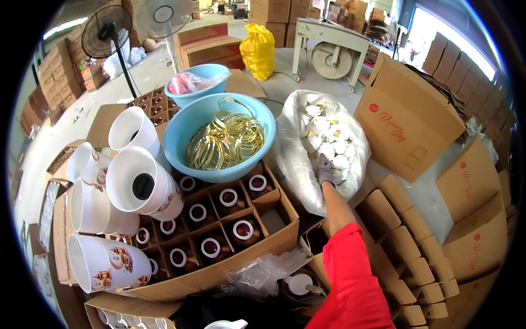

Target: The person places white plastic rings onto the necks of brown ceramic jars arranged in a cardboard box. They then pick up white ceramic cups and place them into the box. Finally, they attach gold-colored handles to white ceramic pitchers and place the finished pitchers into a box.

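- Pale floor (60,137) stretches off toward ten o'clock.
- White pieces (339,147) ring my fingers inside the white sack (291,159); probably light, stiff, slick, best pinched by an edge.
- My right hand (325,171) looks partly spread among them; whether it grips one, I can't tell.
- Blue basin (266,118), gold rings (208,149): between nine and ten o'clock.
- Divided carton (230,267): eight.

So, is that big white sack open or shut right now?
Open. The white sack is spread wide at the mouth, showing white pieces inside; the right hand is among them.
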Demonstrator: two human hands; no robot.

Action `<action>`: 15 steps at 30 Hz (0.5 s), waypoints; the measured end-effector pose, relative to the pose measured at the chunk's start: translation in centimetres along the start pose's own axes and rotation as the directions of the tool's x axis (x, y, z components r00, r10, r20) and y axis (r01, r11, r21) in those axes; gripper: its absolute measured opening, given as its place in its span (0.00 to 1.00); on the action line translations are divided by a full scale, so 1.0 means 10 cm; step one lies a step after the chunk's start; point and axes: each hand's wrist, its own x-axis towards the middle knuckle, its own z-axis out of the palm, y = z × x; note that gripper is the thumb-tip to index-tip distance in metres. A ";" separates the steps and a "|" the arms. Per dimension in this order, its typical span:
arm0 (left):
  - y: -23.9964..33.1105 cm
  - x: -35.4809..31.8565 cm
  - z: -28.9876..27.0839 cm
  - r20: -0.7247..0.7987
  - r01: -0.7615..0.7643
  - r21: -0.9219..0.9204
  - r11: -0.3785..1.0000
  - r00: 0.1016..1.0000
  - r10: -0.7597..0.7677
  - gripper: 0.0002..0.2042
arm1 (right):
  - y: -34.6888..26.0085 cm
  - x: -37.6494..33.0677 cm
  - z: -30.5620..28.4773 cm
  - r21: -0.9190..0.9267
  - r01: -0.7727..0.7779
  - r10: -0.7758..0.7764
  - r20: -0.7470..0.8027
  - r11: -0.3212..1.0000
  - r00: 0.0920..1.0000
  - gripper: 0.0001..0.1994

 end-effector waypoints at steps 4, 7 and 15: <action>-0.13 0.13 -0.06 -0.002 -0.003 -0.079 0.997 1.000 0.003 0.25 | 0.30 0.09 -0.07 0.143 -0.008 0.000 0.057 0.990 0.998 0.20; -0.23 0.07 -0.07 -0.037 -0.064 -0.049 0.997 0.997 0.062 0.24 | 0.13 -0.37 0.02 0.370 0.006 -0.064 0.145 0.929 0.987 0.19; -0.15 0.11 0.04 0.025 -0.097 0.007 0.995 0.995 0.097 0.25 | 0.33 -0.49 -0.56 0.136 0.106 -0.099 -0.058 0.985 0.993 0.17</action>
